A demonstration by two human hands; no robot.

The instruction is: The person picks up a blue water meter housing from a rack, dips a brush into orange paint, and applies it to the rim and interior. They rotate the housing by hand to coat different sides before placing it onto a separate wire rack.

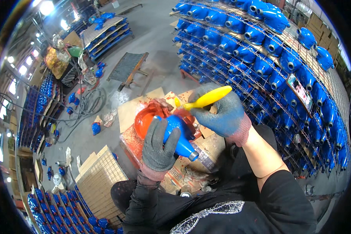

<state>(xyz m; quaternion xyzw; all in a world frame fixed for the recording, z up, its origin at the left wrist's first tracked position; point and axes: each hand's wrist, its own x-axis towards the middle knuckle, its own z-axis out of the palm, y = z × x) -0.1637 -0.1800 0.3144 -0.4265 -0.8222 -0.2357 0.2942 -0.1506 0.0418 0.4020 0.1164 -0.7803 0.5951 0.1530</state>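
My left hand [156, 146], in a dark grey glove with a reddish cuff, holds a glossy blue metal casting [179, 141]. The casting is tilted, its narrow spout pointing down to the right, and its far side shows red. My right hand [221, 115], gloved alike, is closed round a yellow-handled paintbrush [210, 97] above the casting's far side. The brush's bristle end is partly hidden, so I cannot tell whether it touches the casting. Just left of the casting is an orange-red bowl [143, 120], smeared with red paint, on a paint-spattered work surface [130, 140].
Wire racks of blue castings [261, 66] rise on the right, with a phone [299, 93] propped against them. A low bench [128, 68] stands ahead. Cables [91, 103] coil on the floor at left, near another person [60, 60]. A mesh-topped stack [101, 173] is at lower left.
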